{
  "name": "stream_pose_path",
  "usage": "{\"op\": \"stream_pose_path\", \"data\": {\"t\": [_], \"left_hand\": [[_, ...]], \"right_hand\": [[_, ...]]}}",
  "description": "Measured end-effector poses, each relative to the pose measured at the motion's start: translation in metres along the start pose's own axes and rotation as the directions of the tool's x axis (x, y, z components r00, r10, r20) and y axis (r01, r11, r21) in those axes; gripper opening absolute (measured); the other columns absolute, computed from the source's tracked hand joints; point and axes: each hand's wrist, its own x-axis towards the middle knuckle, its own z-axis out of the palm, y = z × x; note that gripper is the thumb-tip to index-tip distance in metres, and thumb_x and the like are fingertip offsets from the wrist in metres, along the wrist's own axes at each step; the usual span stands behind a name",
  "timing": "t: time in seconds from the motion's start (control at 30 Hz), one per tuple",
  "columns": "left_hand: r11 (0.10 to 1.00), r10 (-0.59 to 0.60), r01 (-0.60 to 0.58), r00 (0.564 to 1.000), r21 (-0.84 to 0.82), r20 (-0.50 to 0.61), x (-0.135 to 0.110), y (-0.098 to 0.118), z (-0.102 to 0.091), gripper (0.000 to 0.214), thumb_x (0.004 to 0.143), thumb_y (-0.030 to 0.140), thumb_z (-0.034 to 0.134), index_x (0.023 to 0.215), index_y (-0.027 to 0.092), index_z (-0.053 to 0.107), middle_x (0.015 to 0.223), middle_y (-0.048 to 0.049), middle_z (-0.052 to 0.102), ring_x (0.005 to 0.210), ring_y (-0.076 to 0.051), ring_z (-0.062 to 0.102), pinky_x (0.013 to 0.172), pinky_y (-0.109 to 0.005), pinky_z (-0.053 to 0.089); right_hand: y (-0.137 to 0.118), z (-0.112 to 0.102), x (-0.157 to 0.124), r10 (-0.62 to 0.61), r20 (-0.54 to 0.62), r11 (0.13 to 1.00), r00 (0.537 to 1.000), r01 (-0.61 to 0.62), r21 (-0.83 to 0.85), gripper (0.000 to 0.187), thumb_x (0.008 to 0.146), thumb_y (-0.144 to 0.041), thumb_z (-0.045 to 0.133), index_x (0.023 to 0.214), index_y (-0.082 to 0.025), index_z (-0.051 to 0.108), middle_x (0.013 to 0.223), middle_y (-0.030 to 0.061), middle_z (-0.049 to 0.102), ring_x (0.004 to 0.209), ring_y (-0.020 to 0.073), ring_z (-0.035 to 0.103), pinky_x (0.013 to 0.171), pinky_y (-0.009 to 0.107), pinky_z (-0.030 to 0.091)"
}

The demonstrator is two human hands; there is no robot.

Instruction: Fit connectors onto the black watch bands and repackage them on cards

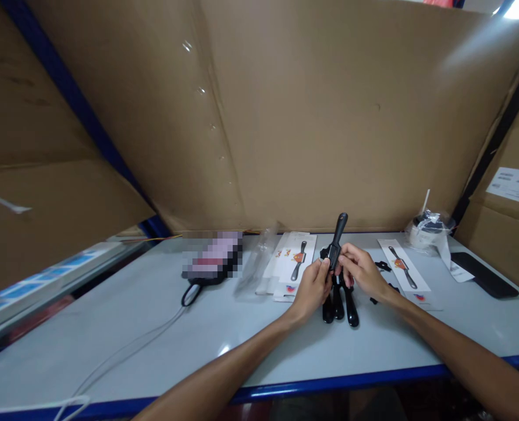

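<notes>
A black spokeshave (pixel 339 231) is held up over the table, one handle pointing up and away. My left hand (pixel 314 286) is closed around its middle body, thumb on top. From the right, my right hand (pixel 360 270) has its fingers pinched against the same body; any small part between those fingertips is hidden. Under both hands lie several more black handles (pixel 351 310), their far ends covered. Small black metal parts (pixel 382 266) rest just beyond the right wrist, partly hidden by it.
Printed cards (pixel 288 260) picturing a spokeshave lie left of my hands beside clear plastic bags (pixel 255 269); another card (pixel 404 266) lies right. A phone-like device (pixel 213 257) with a cable is farther left. A bagged white roll (pixel 430 231) and black flat case (pixel 485 275) stand right. Cardboard (pixel 307 117) walls the back.
</notes>
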Motion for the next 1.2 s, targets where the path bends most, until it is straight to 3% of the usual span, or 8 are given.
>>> {"op": "stream_pose_path", "data": {"t": [0.33, 0.47, 0.57, 0.63, 0.73, 0.83, 0.97, 1.2], "left_hand": [[0.999, 0.033, -0.033, 0.999, 0.022, -0.016, 0.001, 0.000, -0.001, 0.059, 0.081, 0.081, 0.056, 0.078, 0.022, 0.046, 0.044, 0.0110, 0.035, 0.031, -0.005, 0.025, 0.031, -0.020, 0.019], [0.999, 0.021, -0.020, 0.999, 0.031, -0.050, 0.003, -0.002, -0.002, 0.060, 0.080, 0.081, 0.056, 0.075, 0.023, 0.044, 0.044, 0.0110, 0.035, 0.032, -0.006, 0.026, 0.031, -0.020, 0.020], [0.999, 0.006, -0.003, 0.997, 0.042, -0.081, 0.004, -0.003, -0.003, 0.061, 0.078, 0.082, 0.057, 0.071, 0.023, 0.041, 0.043, 0.0108, 0.034, 0.031, -0.006, 0.027, 0.031, -0.019, 0.019], [0.999, -0.006, 0.009, 0.997, 0.041, -0.071, 0.005, -0.003, -0.004, 0.062, 0.077, 0.082, 0.058, 0.070, 0.023, 0.042, 0.043, 0.0107, 0.035, 0.031, -0.005, 0.026, 0.031, -0.019, 0.020], [0.999, -0.008, 0.011, 0.998, 0.044, -0.057, 0.005, -0.003, -0.005, 0.062, 0.077, 0.082, 0.059, 0.068, 0.023, 0.042, 0.043, 0.0104, 0.035, 0.031, -0.005, 0.026, 0.030, -0.018, 0.021], [0.999, 0.001, 0.001, 0.999, 0.051, -0.048, 0.003, -0.001, -0.005, 0.060, 0.079, 0.079, 0.060, 0.068, 0.022, 0.042, 0.043, 0.0097, 0.036, 0.031, -0.005, 0.027, 0.030, -0.018, 0.022], [0.999, 0.000, 0.001, 0.999, 0.037, -0.048, 0.002, -0.002, -0.005, 0.056, 0.082, 0.073, 0.061, 0.068, 0.022, 0.044, 0.043, 0.0089, 0.037, 0.031, -0.005, 0.027, 0.029, -0.018, 0.021], [0.999, -0.017, 0.019, 0.999, 0.036, -0.047, 0.004, -0.003, -0.006, 0.058, 0.081, 0.076, 0.061, 0.066, 0.022, 0.043, 0.044, 0.0086, 0.037, 0.031, -0.005, 0.028, 0.030, -0.019, 0.020]], "right_hand": [[0.002, 0.001, -0.001, -0.005, 0.002, 1.000, 1.000, 0.005, -0.012, 0.028, 0.094, -0.049, 0.054, 0.085, -0.023, 0.048, 0.070, -0.0045, 0.062, 0.039, 0.0086, 0.051, 0.037, 0.021, 0.035], [-0.008, -0.016, 0.003, -0.047, 0.003, 0.974, 0.999, 0.047, -0.221, 0.026, 0.095, -0.045, 0.054, 0.083, -0.022, 0.056, 0.066, -0.0035, 0.061, 0.043, 0.0099, 0.050, 0.044, 0.023, 0.038], [-0.015, -0.046, 0.009, -0.156, -0.152, 0.868, 0.976, 0.062, -0.492, 0.030, 0.095, -0.039, 0.052, 0.072, -0.021, 0.059, 0.061, -0.0016, 0.060, 0.050, 0.0120, 0.051, 0.055, 0.025, 0.039], [-0.015, -0.066, 0.012, -0.210, -0.270, 0.784, 0.940, -0.003, -0.621, 0.035, 0.096, -0.038, 0.050, 0.066, -0.020, 0.056, 0.059, -0.0004, 0.059, 0.055, 0.0135, 0.052, 0.060, 0.025, 0.039], [-0.010, -0.088, 0.016, -0.199, -0.339, 0.598, 0.919, -0.160, -0.785, 0.038, 0.097, -0.037, 0.051, 0.064, -0.020, 0.058, 0.062, 0.0019, 0.063, 0.060, 0.0152, 0.054, 0.063, 0.026, 0.036], [-0.003, -0.097, 0.017, -0.117, -0.330, 0.429, 0.937, -0.252, -0.867, 0.039, 0.098, -0.038, 0.051, 0.067, -0.019, 0.065, 0.068, 0.0049, 0.070, 0.065, 0.0168, 0.059, 0.062, 0.027, 0.033], [0.002, -0.109, 0.018, 0.058, -0.264, 0.305, 0.963, -0.269, -0.914, 0.032, 0.096, -0.035, 0.056, 0.075, -0.018, 0.074, 0.080, 0.0089, 0.076, 0.077, 0.0204, 0.067, 0.062, 0.027, 0.034], [0.011, -0.127, 0.018, 0.217, -0.217, 0.248, 0.952, -0.269, -0.931, 0.018, 0.090, -0.023, 0.063, 0.094, -0.020, 0.080, 0.093, 0.0096, 0.079, 0.091, 0.0225, 0.072, 0.068, 0.024, 0.039]]}}
